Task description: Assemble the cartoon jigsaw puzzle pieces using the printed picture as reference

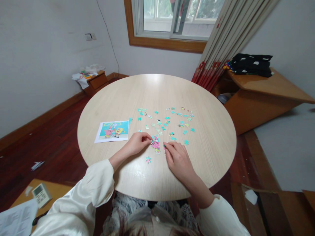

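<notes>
A small cluster of joined puzzle pieces point(156, 144), mostly pink with teal at the top, lies near the middle of the round table. My left hand point(139, 143) has its thumb and fingers closed at the cluster's left edge. On the other side, a short gap away, my right hand point(179, 160) pinches a small puzzle piece point(164, 147), mostly hidden by the fingertips. A loose pink-and-teal piece point(148, 160) lies below the cluster. To the left of my left hand rests a printed reference picture point(112, 131) with cartoon figures on teal.
Several loose puzzle pieces point(167, 123) are scattered beyond my hands on the pale round table point(118, 95). A wooden desk point(261, 88) with dark cloth stands to the right. At lower left, a white remote-like device point(41, 195) and papers point(18, 218) lie on a wooden surface.
</notes>
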The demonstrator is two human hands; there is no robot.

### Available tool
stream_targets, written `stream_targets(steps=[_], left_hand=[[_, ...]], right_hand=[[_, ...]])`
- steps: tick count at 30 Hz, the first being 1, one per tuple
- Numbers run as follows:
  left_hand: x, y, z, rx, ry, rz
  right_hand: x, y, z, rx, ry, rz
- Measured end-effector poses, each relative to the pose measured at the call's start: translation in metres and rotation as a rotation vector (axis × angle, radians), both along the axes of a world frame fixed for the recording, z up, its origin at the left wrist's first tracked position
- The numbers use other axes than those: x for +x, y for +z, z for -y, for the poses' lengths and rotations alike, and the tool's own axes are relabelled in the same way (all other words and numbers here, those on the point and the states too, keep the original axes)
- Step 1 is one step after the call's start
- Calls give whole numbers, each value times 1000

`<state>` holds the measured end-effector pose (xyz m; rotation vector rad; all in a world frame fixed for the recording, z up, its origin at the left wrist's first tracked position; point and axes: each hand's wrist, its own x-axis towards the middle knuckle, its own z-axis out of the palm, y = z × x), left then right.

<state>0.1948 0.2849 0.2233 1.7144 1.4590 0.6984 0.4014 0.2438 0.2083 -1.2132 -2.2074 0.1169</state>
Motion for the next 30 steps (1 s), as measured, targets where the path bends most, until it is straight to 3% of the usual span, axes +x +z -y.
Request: stream_targets(steps=[9, 15, 30], left_hand=[[8, 15, 14, -23, -29, 216], [16, 23, 22, 21, -21, 234], [20, 17, 27, -6, 14, 327]], right_hand=[[-5, 12, -4, -85, 89, -123], [-11, 14, -4, -97, 121, -169], [-9, 12, -2, -68, 103, -203]])
